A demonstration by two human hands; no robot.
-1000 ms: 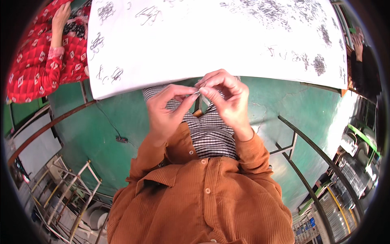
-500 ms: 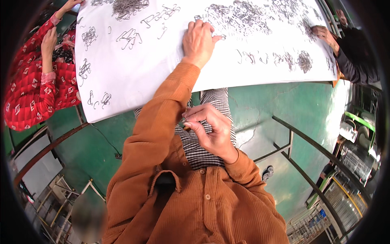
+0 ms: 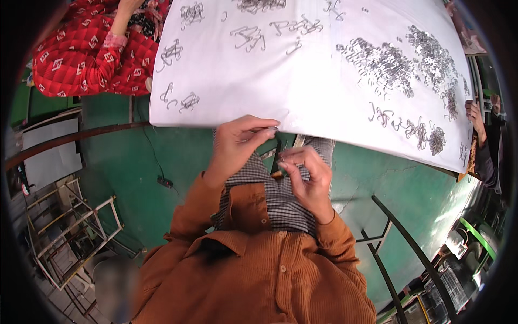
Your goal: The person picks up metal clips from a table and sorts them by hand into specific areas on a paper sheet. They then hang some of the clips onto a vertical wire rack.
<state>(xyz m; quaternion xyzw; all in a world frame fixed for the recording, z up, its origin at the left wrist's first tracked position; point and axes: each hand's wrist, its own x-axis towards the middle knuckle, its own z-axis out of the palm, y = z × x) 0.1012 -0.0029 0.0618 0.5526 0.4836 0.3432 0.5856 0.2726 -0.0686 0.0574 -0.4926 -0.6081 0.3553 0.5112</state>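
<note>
My left hand (image 3: 240, 148) is in front of the table's near edge, thumb and forefinger pinched on a small shiny metal piece (image 3: 277, 128). My right hand (image 3: 310, 178) is a little lower and to the right, over my lap. Its thumb and fingertips are pressed together; what they hold is too small to make out. A small brownish-yellow thing (image 3: 277, 175) shows just below those fingertips. On the white-covered table (image 3: 216, 102) lie heaps of small flat metal pieces (image 3: 377, 65) and clusters of curved wire hooks (image 3: 248, 38).
At the left sits a person in a red patterned sleeve (image 3: 81, 59). Another person's hand (image 3: 476, 116) rests at the table's right edge. Dark metal rails (image 3: 415, 243) stand to my right, and a metal frame (image 3: 75, 232) stands at the lower left on the green floor.
My left hand has drawn back from the metal heap to the table's near edge, close to my right hand. The view has shifted, so the table appears farther right.
</note>
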